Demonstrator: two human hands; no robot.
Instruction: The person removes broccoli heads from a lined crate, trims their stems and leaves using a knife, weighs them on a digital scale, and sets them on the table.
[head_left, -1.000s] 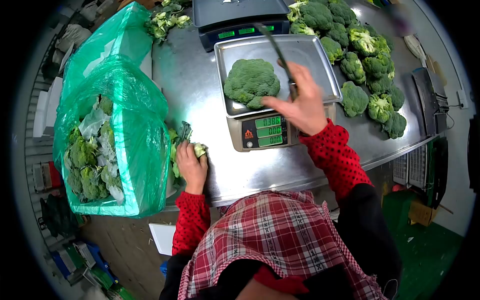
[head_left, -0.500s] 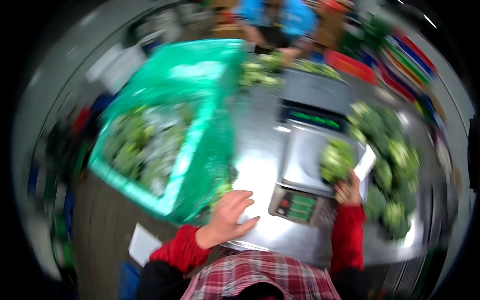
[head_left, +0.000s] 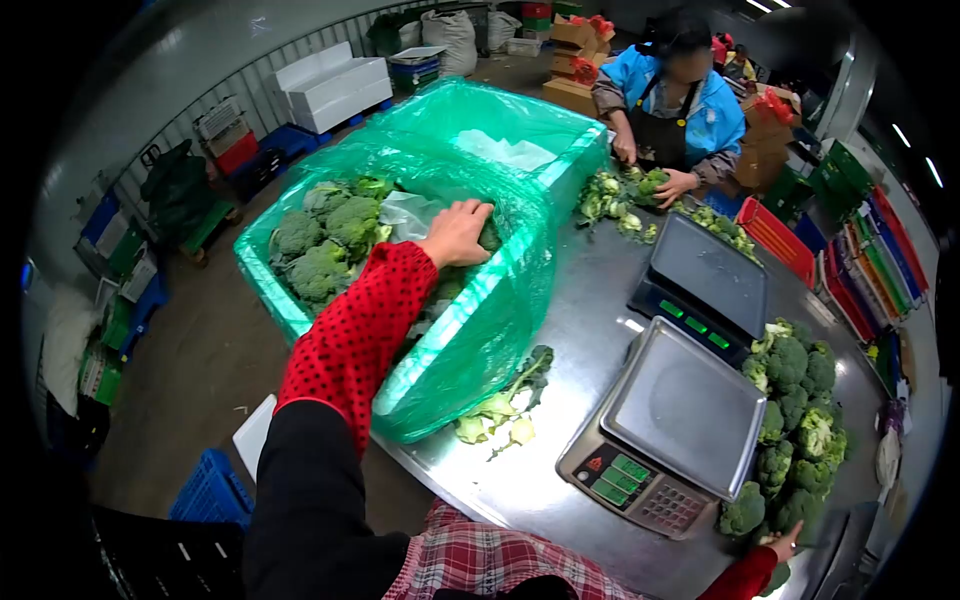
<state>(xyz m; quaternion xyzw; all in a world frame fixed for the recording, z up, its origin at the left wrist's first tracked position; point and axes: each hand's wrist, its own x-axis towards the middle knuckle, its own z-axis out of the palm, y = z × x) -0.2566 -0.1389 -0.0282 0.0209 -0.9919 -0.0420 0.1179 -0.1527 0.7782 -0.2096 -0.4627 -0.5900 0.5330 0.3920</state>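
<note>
Single head-worn view, from above near side of metal table (head_left: 540, 485), facing forward and down; wide.

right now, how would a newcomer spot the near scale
Start at the metal table, then look left of the broccoli pile in the picture. The near scale sits there, closer to the camera. Its pan is silver, unlike the dark far scale.

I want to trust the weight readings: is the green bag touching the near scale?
Apart. The head view shows bare steel table between the green bag and the near scale.
</note>
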